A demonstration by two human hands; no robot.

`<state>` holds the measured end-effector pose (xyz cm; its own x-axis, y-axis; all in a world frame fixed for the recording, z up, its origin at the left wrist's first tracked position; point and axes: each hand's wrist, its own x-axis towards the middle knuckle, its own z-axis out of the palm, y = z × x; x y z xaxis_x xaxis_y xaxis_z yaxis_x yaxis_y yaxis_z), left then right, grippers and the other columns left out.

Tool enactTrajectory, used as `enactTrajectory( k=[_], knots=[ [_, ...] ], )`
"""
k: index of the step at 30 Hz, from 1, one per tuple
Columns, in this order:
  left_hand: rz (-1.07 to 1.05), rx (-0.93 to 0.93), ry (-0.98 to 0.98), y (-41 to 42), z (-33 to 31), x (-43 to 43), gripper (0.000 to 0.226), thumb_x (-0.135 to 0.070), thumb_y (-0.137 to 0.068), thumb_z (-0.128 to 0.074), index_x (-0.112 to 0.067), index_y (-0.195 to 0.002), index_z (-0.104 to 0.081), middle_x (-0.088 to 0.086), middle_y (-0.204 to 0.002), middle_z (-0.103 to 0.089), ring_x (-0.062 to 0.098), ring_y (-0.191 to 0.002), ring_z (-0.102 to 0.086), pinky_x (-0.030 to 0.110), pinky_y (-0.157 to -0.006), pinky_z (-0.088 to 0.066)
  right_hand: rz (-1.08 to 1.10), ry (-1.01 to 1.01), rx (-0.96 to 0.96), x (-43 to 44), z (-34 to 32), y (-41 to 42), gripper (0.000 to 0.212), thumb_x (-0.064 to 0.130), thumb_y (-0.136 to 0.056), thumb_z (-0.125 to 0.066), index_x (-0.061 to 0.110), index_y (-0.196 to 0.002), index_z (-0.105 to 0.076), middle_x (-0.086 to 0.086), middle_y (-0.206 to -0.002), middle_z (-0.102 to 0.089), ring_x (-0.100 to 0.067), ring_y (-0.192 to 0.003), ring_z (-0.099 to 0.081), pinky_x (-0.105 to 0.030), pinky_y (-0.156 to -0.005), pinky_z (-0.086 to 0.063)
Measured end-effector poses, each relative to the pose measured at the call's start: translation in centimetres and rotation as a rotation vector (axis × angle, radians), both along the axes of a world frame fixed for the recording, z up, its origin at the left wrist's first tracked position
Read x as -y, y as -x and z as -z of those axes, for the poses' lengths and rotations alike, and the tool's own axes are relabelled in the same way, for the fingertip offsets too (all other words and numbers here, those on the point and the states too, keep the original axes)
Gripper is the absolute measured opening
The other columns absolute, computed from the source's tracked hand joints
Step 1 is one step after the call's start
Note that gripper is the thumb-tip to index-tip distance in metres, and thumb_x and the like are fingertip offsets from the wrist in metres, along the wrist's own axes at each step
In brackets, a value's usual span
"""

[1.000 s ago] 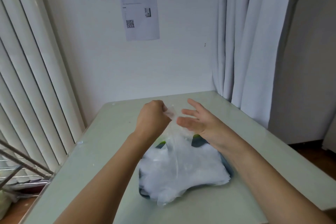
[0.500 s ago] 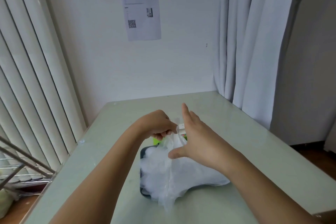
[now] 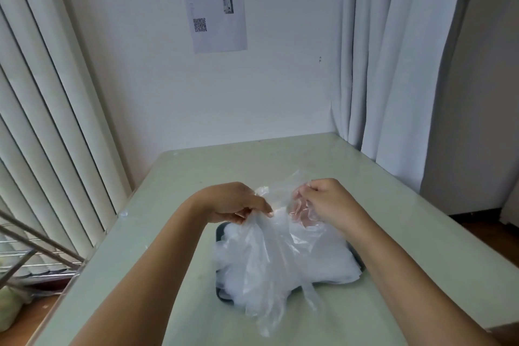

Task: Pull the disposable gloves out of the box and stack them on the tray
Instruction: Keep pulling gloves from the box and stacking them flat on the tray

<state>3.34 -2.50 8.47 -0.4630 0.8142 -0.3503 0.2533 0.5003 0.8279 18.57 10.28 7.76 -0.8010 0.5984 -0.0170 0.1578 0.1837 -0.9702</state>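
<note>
The dark tray (image 3: 221, 295) sits on the pale green table (image 3: 280, 160), closer to the person's edge than to the far edge at the wall (image 3: 280, 78). Beyond the tray a wide stretch of tabletop runs to that wall. Left of the tray a broad strip reaches the table edge by the vertical blinds (image 3: 42, 121), and right of the tray a similar strip reaches the edge near the grey curtain (image 3: 393, 64). A heap of gloves (image 3: 331, 264) covers most of the tray. Both hands hover over the tray's far side, near each other but apart. The left hand (image 3: 233, 201), fingers curled, pinches a bunch of clear glove film (image 3: 266, 255) that hangs down and trails past the tray's near rim. The right hand (image 3: 327, 199) pinches the film's upper edge between thumb and fingertips. Whether it is one glove or several, I cannot tell.
</note>
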Motion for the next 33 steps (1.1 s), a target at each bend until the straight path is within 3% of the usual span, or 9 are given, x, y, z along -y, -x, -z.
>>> enactTrajectory(
  k=[6,11,13,16,18,21,24,28,33],
  knots=[
    [-0.030,0.063,-0.110,0.1,3.0,-1.0,0.017,-0.014,-0.094,-0.058,-0.005,-0.083,-0.066,0.008,-0.075,-0.066,0.017,-0.066,-0.058,0.023,-0.067,-0.044,0.122,-0.314,0.220,-2.8,3.9,0.1,0.031,0.006,-0.094,-0.041,0.006,-0.078,-0.068,-0.008,-0.076,-0.071,-0.021,-0.063,-0.067,-0.017,-0.046,-0.045],
    [-0.122,-0.233,0.057,0.7,6.2,-2.5,0.019,-0.020,-0.082,-0.071,-0.016,-0.067,-0.060,0.000,-0.062,-0.056,0.007,-0.044,-0.047,0.014,-0.050,-0.039,0.144,-0.413,0.400,-4.5,7.3,0.1,0.027,0.007,-0.091,-0.042,0.003,-0.076,-0.064,-0.006,-0.074,-0.069,-0.026,-0.074,-0.067,-0.028,-0.060,-0.051],
    [-0.119,-0.333,0.119,1.0,7.4,-2.9,0.016,-0.021,-0.078,-0.074,-0.016,-0.071,-0.061,-0.003,-0.064,-0.056,0.007,-0.051,-0.048,0.012,-0.050,-0.040,0.163,-0.374,0.402,-4.8,8.4,-0.1,0.026,0.006,-0.091,-0.042,0.003,-0.075,-0.063,-0.005,-0.072,-0.063,-0.024,-0.066,-0.066,-0.023,-0.053,-0.051],
    [-0.137,-0.493,0.195,1.1,8.3,-3.1,0.021,-0.024,-0.071,-0.078,-0.016,-0.086,-0.066,-0.004,-0.078,-0.061,0.012,-0.071,-0.055,0.018,-0.065,-0.044,0.188,-0.299,0.396,-5.1,9.3,-0.2,0.023,0.007,-0.090,-0.044,-0.004,-0.086,-0.064,-0.014,-0.082,-0.065,-0.031,-0.070,-0.068,-0.039,-0.059,-0.059],
    [-0.143,-0.630,0.289,1.1,8.4,-3.0,0.036,-0.026,-0.072,-0.079,-0.017,-0.104,-0.064,0.001,-0.101,-0.064,0.018,-0.091,-0.058,0.026,-0.077,-0.046,0.172,-0.373,0.451,-5.4,9.5,-0.2,0.022,0.011,-0.090,-0.046,0.001,-0.087,-0.066,-0.012,-0.088,-0.068,-0.029,-0.080,-0.066,-0.034,-0.066,-0.055],
    [-0.168,-0.973,0.445,0.1,7.5,-2.6,0.042,-0.016,-0.086,-0.061,-0.013,-0.126,-0.048,0.008,-0.124,-0.052,0.026,-0.113,-0.050,0.028,-0.088,-0.041,0.165,-0.453,0.520,-5.8,9.6,-0.2,0.025,0.014,-0.092,-0.046,0.010,-0.068,-0.053,-0.005,-0.078,-0.060,-0.025,-0.077,-0.057,-0.024,-0.052,-0.039],
    [-0.195,-1.191,0.274,-1.8,6.5,-2.6,0.046,-0.006,-0.087,-0.046,-0.017,-0.131,-0.042,0.005,-0.128,-0.046,0.025,-0.116,-0.045,0.026,-0.092,-0.032,0.168,-0.425,0.540,-5.9,9.8,-0.2,0.025,0.013,-0.092,-0.047,0.011,-0.067,-0.048,-0.004,-0.073,-0.060,-0.025,-0.073,-0.055,-0.024,-0.050,-0.037],
    [0.007,-1.028,-0.073,-5.4,7.3,-3.5,0.043,-0.012,-0.097,-0.043,-0.016,-0.140,-0.043,0.004,-0.143,-0.045,0.021,-0.128,-0.042,0.022,-0.101,-0.026,0.165,-0.428,0.533,-6.1,10.0,0.0,0.021,0.016,-0.091,-0.049,0.011,-0.071,-0.051,-0.013,-0.091,-0.067,-0.029,-0.081,-0.061,-0.025,-0.060,-0.040],
    [0.358,-0.882,0.173,-7.8,11.4,-4.1,0.052,-0.024,-0.106,-0.024,-0.006,-0.153,-0.011,0.010,-0.162,-0.006,0.023,-0.149,-0.007,0.030,-0.117,-0.007,0.169,-0.487,0.528,-6.2,10.3,0.0,0.025,0.017,-0.094,-0.047,0.012,-0.069,-0.048,-0.011,-0.083,-0.059,-0.026,-0.078,-0.052,-0.027,-0.054,-0.034]
  ],
)
